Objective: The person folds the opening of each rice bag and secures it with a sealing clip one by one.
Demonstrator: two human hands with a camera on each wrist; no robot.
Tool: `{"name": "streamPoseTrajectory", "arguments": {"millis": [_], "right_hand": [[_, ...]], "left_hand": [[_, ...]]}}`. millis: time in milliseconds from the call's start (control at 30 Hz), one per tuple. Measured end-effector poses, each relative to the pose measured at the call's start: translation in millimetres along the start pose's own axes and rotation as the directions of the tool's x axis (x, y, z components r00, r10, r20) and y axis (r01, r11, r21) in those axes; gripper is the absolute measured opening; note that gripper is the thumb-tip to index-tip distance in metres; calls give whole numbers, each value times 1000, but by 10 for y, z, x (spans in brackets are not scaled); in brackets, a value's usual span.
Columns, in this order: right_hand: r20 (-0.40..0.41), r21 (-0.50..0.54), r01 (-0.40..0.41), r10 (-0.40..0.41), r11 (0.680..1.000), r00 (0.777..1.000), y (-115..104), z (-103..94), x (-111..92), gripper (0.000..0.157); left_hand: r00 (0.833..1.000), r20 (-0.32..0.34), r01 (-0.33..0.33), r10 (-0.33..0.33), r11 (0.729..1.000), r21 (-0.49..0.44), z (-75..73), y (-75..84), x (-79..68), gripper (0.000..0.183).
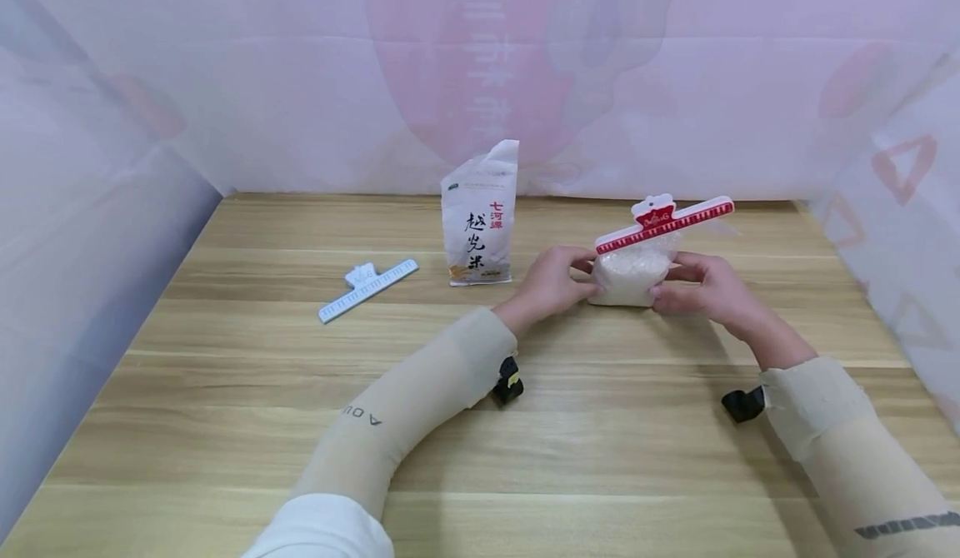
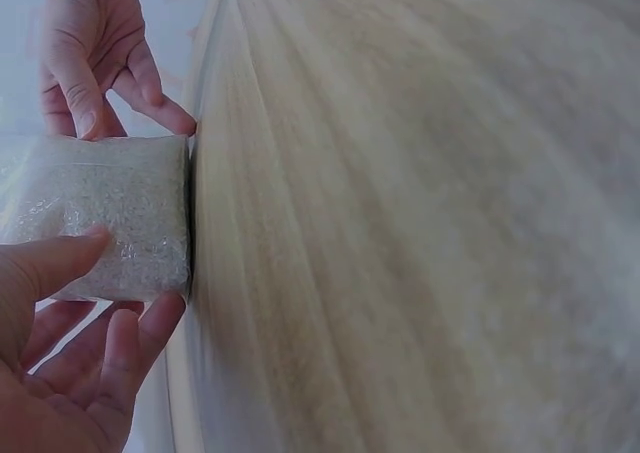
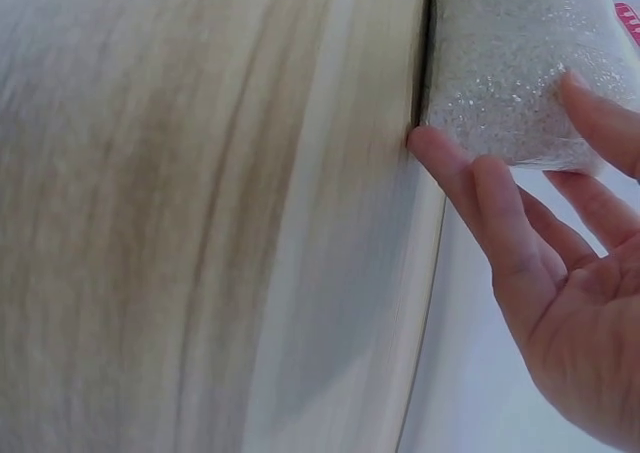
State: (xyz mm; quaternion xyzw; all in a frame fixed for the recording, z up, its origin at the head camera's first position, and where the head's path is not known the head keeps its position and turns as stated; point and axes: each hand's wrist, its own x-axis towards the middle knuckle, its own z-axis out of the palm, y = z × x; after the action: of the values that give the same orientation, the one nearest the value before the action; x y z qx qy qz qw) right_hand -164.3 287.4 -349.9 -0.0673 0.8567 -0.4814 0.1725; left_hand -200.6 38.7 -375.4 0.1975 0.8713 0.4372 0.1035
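A clear plastic bag of white rice (image 1: 632,276) stands upright on the wooden table, right of the middle. Across its top sits a red and white sealing clip (image 1: 666,223), tilted up to the right. My left hand (image 1: 553,281) holds the bag's left side, thumb on the front face and fingers along the side and behind, as the left wrist view shows. On the opposite side my right hand (image 1: 708,290) grips the bag the same way; in the right wrist view its thumb (image 3: 605,123) lies on the rice bag's face. The bag's back is hidden.
A white paper rice package (image 1: 480,216) with dark and red characters stands left of the hands. Farther left lies a light blue sealing clip (image 1: 367,289). Patterned pale cloth (image 1: 300,108) hangs behind the table (image 1: 585,466) and at both sides.
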Motion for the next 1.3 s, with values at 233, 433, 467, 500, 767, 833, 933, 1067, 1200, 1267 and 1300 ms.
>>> {"name": "streamPoseTrajectory", "arguments": {"millis": [233,433,467,500,767,833,933,1067,1200,1267,1300], "right_hand": [[7,-114,-7,7,993,1000,5,-4,-17,66],[7,-128,-9,10,992,1000,37,6,-24,68],[5,-127,-10,11,992,1000,43,8,-24,68],[3,-129,-12,13,992,1000,48,9,-28,68],[-30,-134,18,-22,991,999,76,-7,-176,66],[-54,-153,20,-29,988,998,68,-17,-241,65],[-94,-179,20,-38,984,995,40,-17,-340,63],[-153,-211,18,-52,977,987,-26,19,-463,59],[-209,-239,44,-96,970,973,-112,78,-543,53],[-233,-252,63,-124,966,964,-167,111,-566,49],[-243,-259,74,-139,963,960,-199,127,-576,48]], "left_hand": [[999,26,21,-19,998,-58,-15,-21,-27,51],[999,49,25,-21,997,-70,-28,-68,-56,48],[998,52,25,-21,997,-71,-28,-74,-61,48],[998,54,27,-23,997,-70,-25,-81,-67,49],[994,80,78,-70,992,-104,-52,-88,-162,53],[993,92,83,-72,990,-118,-78,-94,-212,54],[992,111,82,-66,987,-141,-135,-101,-301,55],[991,128,63,-41,983,-173,-242,-113,-443,56],[994,102,45,-26,982,-182,-381,-126,-608,52],[996,81,44,-30,983,-179,-454,-130,-699,49],[997,71,41,-28,982,-182,-491,-133,-744,48]]}}
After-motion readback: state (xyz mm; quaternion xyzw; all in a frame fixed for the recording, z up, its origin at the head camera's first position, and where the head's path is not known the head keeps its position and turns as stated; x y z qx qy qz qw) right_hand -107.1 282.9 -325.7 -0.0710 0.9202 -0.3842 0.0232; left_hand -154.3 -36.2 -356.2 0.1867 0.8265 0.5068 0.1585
